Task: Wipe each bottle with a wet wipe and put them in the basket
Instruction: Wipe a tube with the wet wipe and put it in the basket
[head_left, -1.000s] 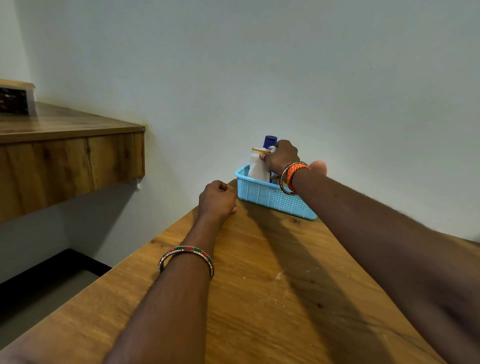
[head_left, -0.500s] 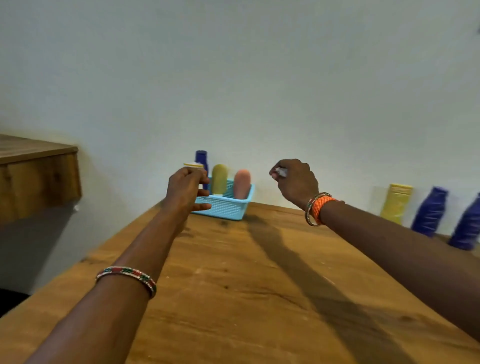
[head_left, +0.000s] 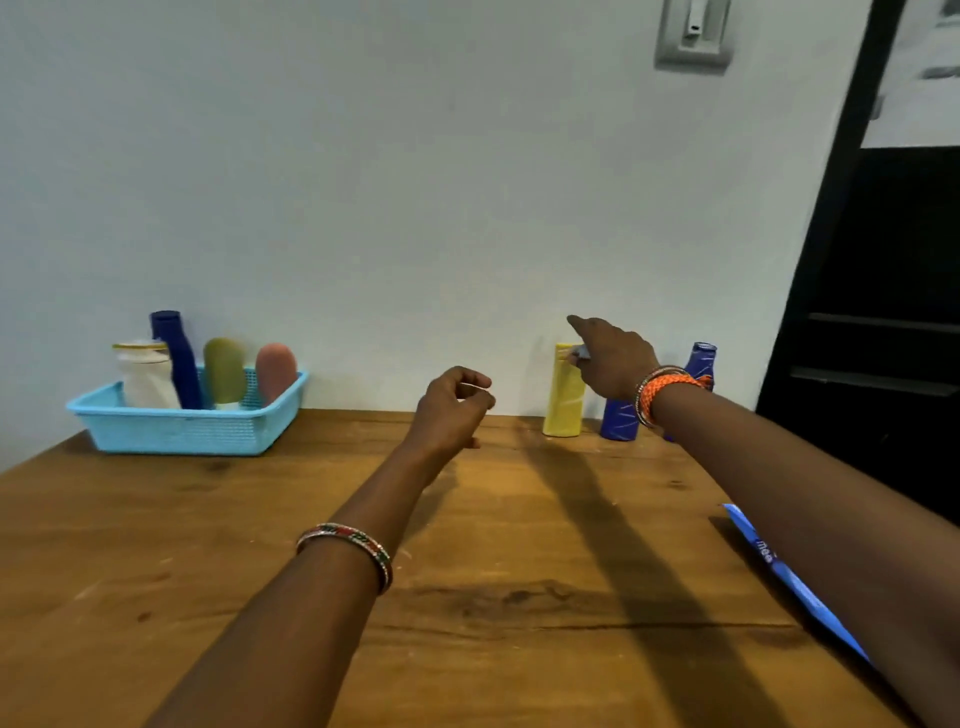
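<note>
Reaching out over the wooden table, the right hand is arriving at the top of the yellow bottle, with a small pale scrap, probably the wet wipe, pinched between its curled fingers and thumb while the index finger is pointing up past the cap. That bottle is standing upright against the wall, its long axis vertical, directly ahead of and just below the hand, so the grasp looks likely to come from above and the side. Two blue bottles are standing just beside it to the right, partly hidden behind the wrist, close enough to be knocked. The left hand is hovering in mid-air over the table, fingers loosely curled and holding nothing, well short of the bottle; the right is plainly the nearer one. The blue basket is sitting far off to the left against the wall, already holding four bottles, so any carry will be crossing the table leftward.
</note>
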